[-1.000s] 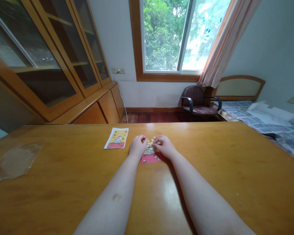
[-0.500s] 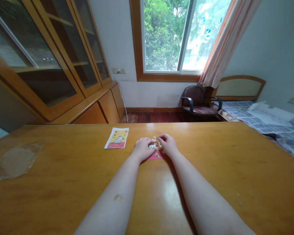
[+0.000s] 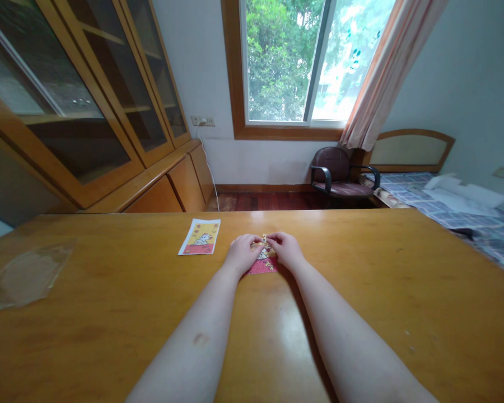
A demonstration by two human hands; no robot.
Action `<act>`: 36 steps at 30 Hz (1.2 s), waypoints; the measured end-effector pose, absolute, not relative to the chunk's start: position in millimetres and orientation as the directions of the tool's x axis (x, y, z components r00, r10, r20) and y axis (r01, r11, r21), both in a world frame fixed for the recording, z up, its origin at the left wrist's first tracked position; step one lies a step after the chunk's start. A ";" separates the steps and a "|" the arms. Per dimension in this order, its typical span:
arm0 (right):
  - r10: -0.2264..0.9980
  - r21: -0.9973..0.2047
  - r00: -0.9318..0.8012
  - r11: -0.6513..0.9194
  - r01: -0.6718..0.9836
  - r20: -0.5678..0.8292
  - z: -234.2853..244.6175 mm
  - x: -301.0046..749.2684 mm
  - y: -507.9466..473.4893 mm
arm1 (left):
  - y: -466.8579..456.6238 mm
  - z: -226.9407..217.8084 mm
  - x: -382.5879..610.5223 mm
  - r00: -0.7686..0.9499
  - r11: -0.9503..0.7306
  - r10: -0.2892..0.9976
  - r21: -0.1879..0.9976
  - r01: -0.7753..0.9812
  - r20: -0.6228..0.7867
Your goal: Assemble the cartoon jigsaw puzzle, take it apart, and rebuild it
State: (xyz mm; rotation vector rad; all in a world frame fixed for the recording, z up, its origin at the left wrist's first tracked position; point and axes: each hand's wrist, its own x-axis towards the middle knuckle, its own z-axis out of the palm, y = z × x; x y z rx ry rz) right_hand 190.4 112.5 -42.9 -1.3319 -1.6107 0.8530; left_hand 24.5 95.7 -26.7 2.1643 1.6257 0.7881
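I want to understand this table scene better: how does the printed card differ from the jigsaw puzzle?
The printed card lies fully visible, while the jigsaw puzzle is partly covered by the left hand and right hand. The card has a straight, unbroken edge; the puzzle's upper edge looks ragged. Both show red and yellow, and they lie apart.

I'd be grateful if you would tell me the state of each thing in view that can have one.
Red and yellow jigsaw puzzle, partly assembled, flat
Left bare hand, curled, fingertips at the puzzle's top edge
Right bare hand, curled, fingertips meeting the left's
Yellow and red picture card, lying flat
Glass-fronted wooden cabinet, doors shut
White cable, plugged into wall socket
Pale pink curtain, drawn aside
Dark red armchair, unoccupied
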 end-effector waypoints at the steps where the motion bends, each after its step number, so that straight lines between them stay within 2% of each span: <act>1: 0.982 -0.889 -0.041 0.185 0.419 0.185 -43.7 191.3 113.1 | 94.2 -26.2 25.0 0.213 -0.297 0.953 0.529 0.795 0.216; 5: 0.986 -0.874 0.023 0.137 0.466 0.167 -48.5 194.9 115.1 | 91.3 -26.8 26.0 0.265 -0.321 0.946 0.454 0.831 0.185; 12: 0.984 -0.876 0.076 0.109 0.469 0.164 -53.4 197.2 119.4 | 95.6 -30.2 25.7 0.255 -0.326 0.944 0.482 0.813 0.208; 16: 0.981 -0.863 0.076 0.117 0.492 0.176 -48.4 196.9 117.9 | 96.3 -28.4 26.5 0.233 -0.318 0.947 0.528 0.788 0.222; 19: 0.979 -0.839 0.009 0.171 0.517 0.205 -44.0 195.6 114.6 | 96.8 -27.8 26.1 0.209 -0.309 0.950 0.601 0.737 0.232; 22: 0.967 -0.849 -0.098 0.252 0.463 0.234 -40.4 193.1 110.9 | 97.5 -27.6 25.2 0.160 -0.284 0.958 0.698 0.657 0.239; 25: 0.963 -0.860 -0.138 0.267 0.435 0.230 -37.0 190.5 107.7 | 97.7 -26.4 24.7 0.092 -0.261 0.962 0.756 0.600 0.259; 31: 0.971 -0.873 -0.147 0.234 0.427 0.189 -38.2 188.4 107.4 | 96.6 -24.3 25.3 0.045 -0.269 0.957 0.814 0.515 0.288; 36: 0.970 -0.912 -0.144 0.232 0.338 0.194 -45.5 189.6 111.6 | 97.0 -26.8 25.0 0.067 -0.297 0.949 0.808 0.509 0.307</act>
